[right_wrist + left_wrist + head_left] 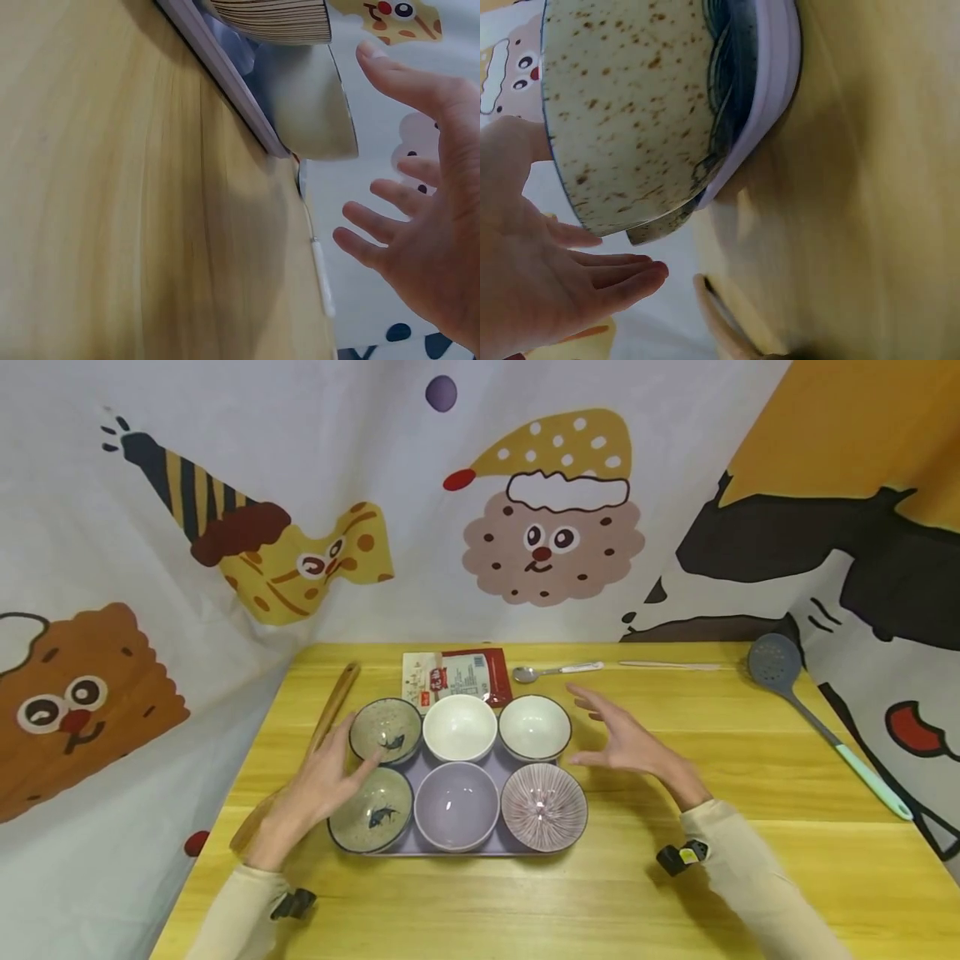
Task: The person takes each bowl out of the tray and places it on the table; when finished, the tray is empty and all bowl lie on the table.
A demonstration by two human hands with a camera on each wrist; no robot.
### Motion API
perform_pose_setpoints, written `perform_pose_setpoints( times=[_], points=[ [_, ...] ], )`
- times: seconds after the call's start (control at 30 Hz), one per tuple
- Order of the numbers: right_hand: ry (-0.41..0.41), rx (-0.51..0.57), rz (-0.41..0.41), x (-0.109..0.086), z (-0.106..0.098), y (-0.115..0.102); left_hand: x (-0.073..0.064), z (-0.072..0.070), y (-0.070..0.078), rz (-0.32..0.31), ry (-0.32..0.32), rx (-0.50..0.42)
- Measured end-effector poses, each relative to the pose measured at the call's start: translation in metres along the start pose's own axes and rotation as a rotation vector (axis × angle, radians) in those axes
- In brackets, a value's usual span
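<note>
Several bowls sit in two rows on a lavender tray (480, 854). Two speckled fish-pattern bowls, one at the back (384, 720) and one in front (366, 828), form the left end. In the middle are a cream bowl (460, 728) and a lavender bowl (457, 808); at the right end, a dark-rimmed white bowl (535, 728) and a striped bowl (545, 810). My left hand (318, 785) hovers by the speckled bowls, thumb over them, fingers extended beside a rim in the left wrist view. To the right of the white bowl, my right hand (424, 217) spreads its fingers, holding nothing.
A long wooden utensil (336, 697) lies left of the tray, partly behind the left hand. Behind the bowls are a red-and-white packet (472, 672), a spoon (558, 671) and a thin pale utensil (670, 665). A grey slotted turner (813, 722) with a mint handle lies far right.
</note>
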State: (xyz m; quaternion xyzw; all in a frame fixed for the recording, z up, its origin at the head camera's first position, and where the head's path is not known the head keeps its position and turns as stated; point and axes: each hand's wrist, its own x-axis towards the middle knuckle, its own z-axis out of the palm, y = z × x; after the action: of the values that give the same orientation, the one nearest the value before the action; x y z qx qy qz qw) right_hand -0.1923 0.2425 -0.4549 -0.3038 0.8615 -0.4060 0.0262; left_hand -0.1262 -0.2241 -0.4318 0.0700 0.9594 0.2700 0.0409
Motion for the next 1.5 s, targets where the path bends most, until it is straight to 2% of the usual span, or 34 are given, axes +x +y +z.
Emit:
perform_pose_setpoints(
  times=[0.13,0.27,0.7,0.93,1.03,1.2,1.5],
  points=[
    [-0.046,0.079,0.03,0.01,0.006,0.005,-0.002,0.001,-0.002,-0.055,-0.044,-0.038],
    [-0.089,0.124,0.046,0.018,0.01,0.007,-0.002,0.002,-0.006,-0.065,-0.054,-0.07],
    [-0.184,0.106,0.045,0.032,0.018,0.005,-0.001,0.007,-0.015,-0.1,-0.08,-0.174],
    [-0.227,0.171,0.042,0.037,0.016,0.004,-0.001,0.006,-0.015,-0.105,-0.082,-0.191],
    [-0.214,0.169,0.043,0.038,0.016,0.005,-0.001,0.006,-0.015,-0.111,-0.084,-0.188],
    [-0.157,0.108,0.053,0.038,0.018,0.009,-0.001,0.006,-0.016,-0.117,-0.088,-0.195],
    [-0.051,0.136,0.044,0.034,0.019,0.012,0.0,0.006,-0.017,-0.103,-0.078,-0.218]
  ],
)
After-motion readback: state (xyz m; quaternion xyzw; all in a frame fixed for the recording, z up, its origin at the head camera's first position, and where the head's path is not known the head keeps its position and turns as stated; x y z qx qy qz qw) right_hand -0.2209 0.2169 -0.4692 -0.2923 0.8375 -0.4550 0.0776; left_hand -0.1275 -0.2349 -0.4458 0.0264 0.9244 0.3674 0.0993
